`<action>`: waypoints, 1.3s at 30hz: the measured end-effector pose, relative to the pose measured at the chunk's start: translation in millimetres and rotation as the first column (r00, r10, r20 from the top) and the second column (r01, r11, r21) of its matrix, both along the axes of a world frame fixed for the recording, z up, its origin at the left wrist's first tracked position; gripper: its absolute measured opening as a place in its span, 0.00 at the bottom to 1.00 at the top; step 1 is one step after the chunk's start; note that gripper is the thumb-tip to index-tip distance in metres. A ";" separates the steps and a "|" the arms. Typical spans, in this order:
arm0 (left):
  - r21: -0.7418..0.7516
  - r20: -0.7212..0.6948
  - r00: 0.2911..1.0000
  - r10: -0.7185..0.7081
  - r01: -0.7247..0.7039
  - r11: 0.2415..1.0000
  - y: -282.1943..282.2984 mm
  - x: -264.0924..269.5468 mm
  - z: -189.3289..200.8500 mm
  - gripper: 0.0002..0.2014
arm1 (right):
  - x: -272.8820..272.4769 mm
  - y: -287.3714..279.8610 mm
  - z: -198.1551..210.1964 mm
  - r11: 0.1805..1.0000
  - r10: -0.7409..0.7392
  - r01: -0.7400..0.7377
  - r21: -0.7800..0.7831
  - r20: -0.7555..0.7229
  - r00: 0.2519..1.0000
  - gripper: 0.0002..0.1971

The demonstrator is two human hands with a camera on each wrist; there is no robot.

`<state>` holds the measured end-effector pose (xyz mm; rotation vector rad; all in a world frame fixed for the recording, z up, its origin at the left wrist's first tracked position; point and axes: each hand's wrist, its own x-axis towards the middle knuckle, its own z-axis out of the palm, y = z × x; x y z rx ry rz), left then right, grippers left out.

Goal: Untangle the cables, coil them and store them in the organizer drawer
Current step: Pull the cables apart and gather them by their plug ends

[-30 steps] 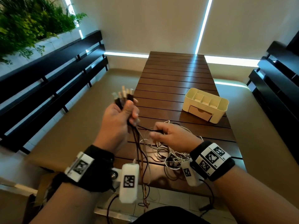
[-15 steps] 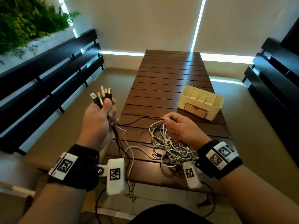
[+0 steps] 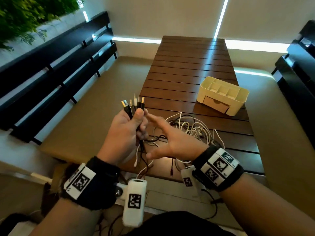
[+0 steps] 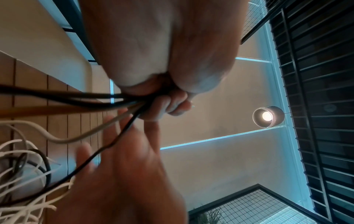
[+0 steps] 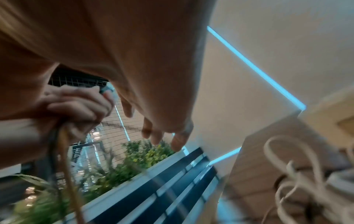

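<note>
My left hand [image 3: 129, 126] grips a bunch of cable ends [image 3: 133, 105], their black and white plugs sticking up above the fist, just left of the table edge. Their black, brown and white leads [image 4: 80, 98] run out of the fist [image 4: 162, 98] toward the table. A tangle of white and black cables [image 3: 194, 128] lies on the near part of the wooden table [image 3: 192, 65]. My right hand [image 3: 168, 138] hovers above the tangle with fingers spread, holding nothing, its fingertips [image 5: 153, 136] close to the left fist [image 5: 76, 104]. The cream organizer [image 3: 223, 95] stands to the right, its drawer [image 3: 215, 103] closed.
Dark slatted benches run along the left [image 3: 56, 65] and the right [image 3: 298, 65] of the table. Green plants [image 3: 25, 14] grow at the upper left. Loose cable ends [image 3: 141, 166] hang over the table's near edge.
My right hand has let go of the cable it pinched and spread its fingers, moving left toward the left fist. The left hand keeps holding the plugs, now nearer the table edge.
</note>
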<state>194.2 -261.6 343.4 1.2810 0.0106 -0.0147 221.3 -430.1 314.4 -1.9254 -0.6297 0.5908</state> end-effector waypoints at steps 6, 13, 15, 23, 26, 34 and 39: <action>-0.050 -0.012 0.991 0.130 -0.130 0.990 30.3 -8.9 10.5 0.08 | -10.7 46.6 -36.6 0.985 0.157 -0.138 0.104 -0.206 0.966 0.07; -0.019 -0.144 0.960 0.240 -0.245 0.969 52.4 -23.7 -11.4 0.08 | -30.9 71.9 -57.9 0.959 0.281 -0.207 0.193 -0.579 0.765 0.06; -0.004 -0.176 0.955 0.240 -0.245 0.970 58.6 -25.9 -18.6 0.08 | -22.4 71.4 -65.0 0.959 0.281 -0.260 0.115 -0.518 0.808 0.02; -0.014 -0.234 0.953 0.190 -0.199 0.980 72.7 -28.8 -40.9 0.09 | 24.2 37.4 -122.2 0.976 -0.130 0.075 -0.204 -0.270 0.954 0.15; -0.027 -0.254 0.954 0.158 -0.170 0.985 75.2 -25.6 -52.9 0.08 | 25.0 26.3 -139.6 0.810 -0.334 0.368 -0.456 0.156 0.930 0.05; 0.016 -0.252 0.965 0.071 -0.069 0.997 77.1 -7.7 -84.7 0.09 | -10.1 -4.8 -143.5 0.810 -0.351 0.543 -0.222 0.558 0.752 0.04; 0.021 -0.261 0.965 -0.001 0.007 1.000 66.0 6.4 -91.8 0.08 | -21.7 -24.7 -138.2 0.722 -0.382 0.685 -0.099 0.768 0.514 0.10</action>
